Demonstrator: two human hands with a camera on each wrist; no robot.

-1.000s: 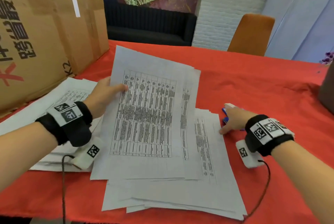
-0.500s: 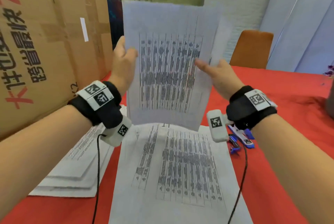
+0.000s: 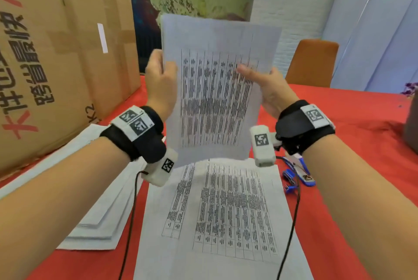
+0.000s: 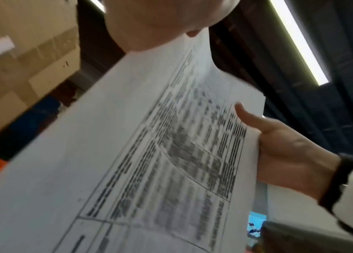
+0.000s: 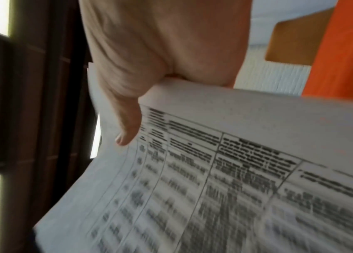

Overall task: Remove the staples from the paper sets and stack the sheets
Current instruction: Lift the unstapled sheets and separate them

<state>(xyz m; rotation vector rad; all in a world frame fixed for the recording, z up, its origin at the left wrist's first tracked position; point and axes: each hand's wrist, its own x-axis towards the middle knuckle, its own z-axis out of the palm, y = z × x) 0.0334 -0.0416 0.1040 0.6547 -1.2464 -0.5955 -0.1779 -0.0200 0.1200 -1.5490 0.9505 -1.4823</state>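
Observation:
I hold a set of printed sheets [image 3: 214, 89] upright in the air above the red table. My left hand [image 3: 159, 80] grips its left edge, thumb on the front. My right hand [image 3: 263, 85] grips the right edge, thumb [image 5: 127, 123] lying across the printed table. The same paper set [image 4: 149, 162] fills the left wrist view, and the paper set [image 5: 225, 179] fills the right wrist view too. Below it a pile of printed sheets [image 3: 226, 212] lies flat in front of me. Another paper stack [image 3: 97, 216] lies at the left. No staple shows in these frames.
A blue staple remover and a blue-white stapler [image 3: 298, 173] lie right of the flat pile, under my right wrist. A big cardboard box [image 3: 56, 53] stands at the left on the red tablecloth [image 3: 362, 144]. An orange chair [image 3: 312, 62] stands beyond the table.
A second ago the set lay tilted on the pile, held by my left hand, my right hand near the blue tools. Both hands have since lifted it upright; little differs from half a second ago.

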